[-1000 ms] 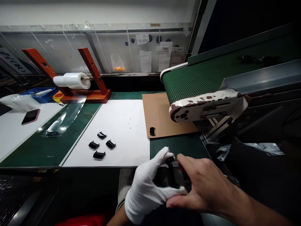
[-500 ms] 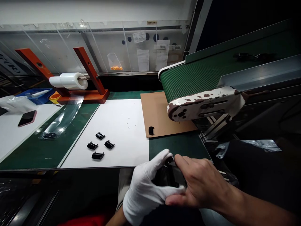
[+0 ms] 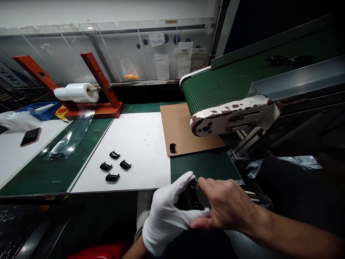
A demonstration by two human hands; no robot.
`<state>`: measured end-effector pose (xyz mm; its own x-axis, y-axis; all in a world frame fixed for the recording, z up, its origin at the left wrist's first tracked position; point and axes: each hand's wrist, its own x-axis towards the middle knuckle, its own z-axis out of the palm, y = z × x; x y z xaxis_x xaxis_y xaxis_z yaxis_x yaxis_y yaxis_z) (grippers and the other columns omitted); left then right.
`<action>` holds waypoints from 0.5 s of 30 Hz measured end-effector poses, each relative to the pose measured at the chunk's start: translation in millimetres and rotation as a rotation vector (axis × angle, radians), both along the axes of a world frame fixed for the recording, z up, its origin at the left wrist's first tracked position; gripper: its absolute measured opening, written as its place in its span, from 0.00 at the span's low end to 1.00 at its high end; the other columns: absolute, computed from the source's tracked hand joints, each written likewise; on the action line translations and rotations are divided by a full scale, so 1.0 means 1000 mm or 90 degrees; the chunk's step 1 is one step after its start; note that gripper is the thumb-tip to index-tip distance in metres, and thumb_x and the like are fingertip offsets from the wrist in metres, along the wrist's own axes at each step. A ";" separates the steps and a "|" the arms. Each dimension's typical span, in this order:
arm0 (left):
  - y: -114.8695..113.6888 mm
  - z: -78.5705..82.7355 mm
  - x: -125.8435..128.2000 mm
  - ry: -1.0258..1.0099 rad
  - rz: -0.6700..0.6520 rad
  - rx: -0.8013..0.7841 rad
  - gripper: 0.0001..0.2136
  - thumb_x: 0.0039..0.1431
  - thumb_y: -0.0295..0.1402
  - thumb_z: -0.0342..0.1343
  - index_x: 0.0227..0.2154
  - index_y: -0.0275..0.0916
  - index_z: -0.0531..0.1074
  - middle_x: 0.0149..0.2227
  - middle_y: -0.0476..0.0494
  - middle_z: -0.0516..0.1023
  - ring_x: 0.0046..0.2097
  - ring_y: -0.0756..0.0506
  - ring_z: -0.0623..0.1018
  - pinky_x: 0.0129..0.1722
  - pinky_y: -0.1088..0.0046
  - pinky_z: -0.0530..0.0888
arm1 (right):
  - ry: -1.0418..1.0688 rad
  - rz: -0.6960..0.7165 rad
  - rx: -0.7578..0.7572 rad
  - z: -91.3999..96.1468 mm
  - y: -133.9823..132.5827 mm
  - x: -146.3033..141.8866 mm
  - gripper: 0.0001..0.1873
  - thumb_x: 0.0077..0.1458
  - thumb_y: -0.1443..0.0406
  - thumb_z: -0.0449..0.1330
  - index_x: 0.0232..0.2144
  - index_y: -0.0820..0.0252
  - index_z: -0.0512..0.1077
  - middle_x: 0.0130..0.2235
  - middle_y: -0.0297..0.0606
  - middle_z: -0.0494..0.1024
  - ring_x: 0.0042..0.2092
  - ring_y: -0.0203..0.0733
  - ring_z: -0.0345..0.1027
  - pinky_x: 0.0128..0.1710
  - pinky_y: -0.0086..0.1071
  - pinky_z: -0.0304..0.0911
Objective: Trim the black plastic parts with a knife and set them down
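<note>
Showing in the head view, on the near side of the cardboard sheet [image 3: 179, 124], a black piece [image 3: 192, 196] is clasped at the near edge of the counter [image 3: 199, 165]. It is enclosed by the gloved left hand [image 3: 167, 212], the grip curled narrowly around it; the bare right hand [image 3: 226, 199] is bent in at its right side, though in such shadow it cannot be told whether that grip is closed on it or merely touching.

Work on this piece is judged unfinished. Four black parts [image 3: 112, 177] are laid left of the cardboard sheet, on a white sheet [image 3: 145, 165], and one black part [image 3: 173, 148] is set on its near left corner; none is marked as finished or waiting.

Movement is restricted above the cardboard sheet by the overhanging conveyor [image 3: 215, 91]; more room is offered to its left, over the white sheet.
</note>
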<state>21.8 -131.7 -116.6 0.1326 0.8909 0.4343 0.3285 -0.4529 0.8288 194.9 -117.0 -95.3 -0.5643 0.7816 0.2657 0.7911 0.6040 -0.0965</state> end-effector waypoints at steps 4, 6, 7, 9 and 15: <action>0.001 -0.004 -0.001 0.004 0.003 0.002 0.32 0.40 0.35 0.71 0.51 0.37 0.70 0.46 0.41 0.80 0.43 0.41 0.82 0.46 0.69 0.81 | -0.008 0.021 -0.012 -0.002 0.001 0.001 0.43 0.50 0.33 0.30 0.23 0.60 0.67 0.18 0.37 0.71 0.18 0.42 0.67 0.20 0.35 0.34; 0.002 -0.006 -0.001 0.006 0.004 0.001 0.31 0.41 0.35 0.71 0.51 0.38 0.70 0.46 0.41 0.80 0.43 0.40 0.81 0.47 0.68 0.80 | -0.008 0.024 -0.011 -0.002 0.001 0.001 0.43 0.52 0.34 0.31 0.24 0.61 0.67 0.19 0.38 0.72 0.19 0.42 0.68 0.19 0.35 0.34; 0.002 -0.007 -0.001 0.006 0.005 -0.001 0.31 0.41 0.36 0.71 0.51 0.38 0.71 0.46 0.41 0.80 0.43 0.40 0.81 0.47 0.68 0.80 | -0.006 0.022 -0.008 -0.002 0.001 0.001 0.43 0.52 0.34 0.31 0.25 0.61 0.67 0.19 0.38 0.72 0.19 0.43 0.68 0.19 0.35 0.34; 0.002 -0.009 -0.002 0.000 0.008 -0.009 0.31 0.41 0.36 0.71 0.51 0.38 0.70 0.47 0.41 0.79 0.43 0.40 0.81 0.47 0.67 0.80 | -0.002 0.017 -0.001 -0.003 0.001 0.000 0.42 0.52 0.34 0.31 0.25 0.61 0.68 0.19 0.38 0.72 0.19 0.43 0.68 0.19 0.35 0.34; 0.002 -0.012 -0.002 -0.016 0.005 -0.025 0.32 0.41 0.36 0.71 0.52 0.37 0.70 0.47 0.40 0.79 0.44 0.40 0.81 0.48 0.67 0.80 | 0.012 0.022 0.013 -0.007 0.000 0.000 0.42 0.54 0.35 0.31 0.24 0.61 0.68 0.18 0.38 0.71 0.19 0.43 0.68 0.19 0.34 0.35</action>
